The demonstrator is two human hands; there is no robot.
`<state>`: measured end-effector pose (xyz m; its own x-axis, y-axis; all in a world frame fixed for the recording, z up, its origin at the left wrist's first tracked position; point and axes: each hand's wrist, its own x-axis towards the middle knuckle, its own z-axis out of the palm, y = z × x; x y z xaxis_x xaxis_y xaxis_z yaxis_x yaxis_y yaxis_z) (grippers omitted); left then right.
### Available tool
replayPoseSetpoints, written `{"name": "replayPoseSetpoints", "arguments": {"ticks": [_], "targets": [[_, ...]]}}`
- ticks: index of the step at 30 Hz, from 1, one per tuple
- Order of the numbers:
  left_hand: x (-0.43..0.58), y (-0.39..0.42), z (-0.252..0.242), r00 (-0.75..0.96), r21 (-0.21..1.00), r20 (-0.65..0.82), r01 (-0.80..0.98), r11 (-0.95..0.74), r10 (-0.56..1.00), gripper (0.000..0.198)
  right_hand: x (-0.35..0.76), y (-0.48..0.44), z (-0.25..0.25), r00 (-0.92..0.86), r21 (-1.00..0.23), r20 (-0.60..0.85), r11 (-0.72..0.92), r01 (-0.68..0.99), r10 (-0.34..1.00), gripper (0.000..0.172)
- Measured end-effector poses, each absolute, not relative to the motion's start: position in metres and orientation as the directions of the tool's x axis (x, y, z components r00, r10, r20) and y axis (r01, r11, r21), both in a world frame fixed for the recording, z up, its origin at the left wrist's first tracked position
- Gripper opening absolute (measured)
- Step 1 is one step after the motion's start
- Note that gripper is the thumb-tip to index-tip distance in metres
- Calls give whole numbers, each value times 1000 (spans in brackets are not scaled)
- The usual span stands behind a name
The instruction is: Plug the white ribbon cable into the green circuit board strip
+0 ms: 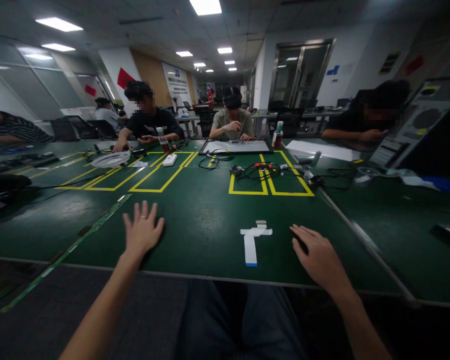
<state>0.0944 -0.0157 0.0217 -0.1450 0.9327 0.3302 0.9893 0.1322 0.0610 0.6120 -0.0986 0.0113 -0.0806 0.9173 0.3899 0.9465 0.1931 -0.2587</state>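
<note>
My left hand lies on the green table with its fingers spread and a ring on one of them. Nothing is in it. To its left, a long thin green circuit board strip runs diagonally and sticks out past the front edge. My right hand rests palm down with fingers stretched out, also holding nothing. A white flat ribbon cable with a blue end lies between the hands, nearer the right one and apart from it. At its top is a small pale connector-like piece.
Yellow tape rectangles mark the table farther off. Black cables, a white round grille, a white box and two bottles stand or lie there. A computer case is at right. Several people sit around the table.
</note>
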Motion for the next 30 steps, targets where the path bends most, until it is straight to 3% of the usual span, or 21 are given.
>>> {"name": "replayPoseSetpoints", "arguments": {"ticks": [2, 4, 7, 9, 14, 21, 25, 30], "targets": [[35, -16, 22, -467, 90, 370, 878, 469, 803, 75, 612, -99, 12, -77, -260, 389, 190, 947, 918, 45], [-12, -20, 23, -688, 169, 306, 720, 673, 658, 81, 611, -99, 13, -75, -263, 385, 187, 947, 920, 45], [-52, -23, 21, -736, 238, 91, 670, 703, 670, 91, 611, -100, 13, -77, -268, 385, 191, 944, 920, 45], [-59, -23, 18, -723, 237, 64, 680, 693, 688, 92, 611, -100, 13, -77, -274, 393, 197, 941, 916, 44], [-53, -20, 12, -633, 154, 126, 773, 615, 764, 91, 610, -100, 13, -66, -282, 400, 192, 940, 914, 44], [-60, -21, 7, -374, 1, 68, 927, 375, 925, 66, 610, -99, 13, -68, -267, 395, 186, 946, 916, 44], [-31, -20, 6, -209, 7, 41, 978, 209, 977, 69, 609, -99, 13, -63, -265, 395, 180, 947, 917, 44], [80, -2, 14, 92, 106, 9, 990, -93, 996, 73, 608, -99, 14, -60, -267, 395, 177, 947, 916, 43]]}}
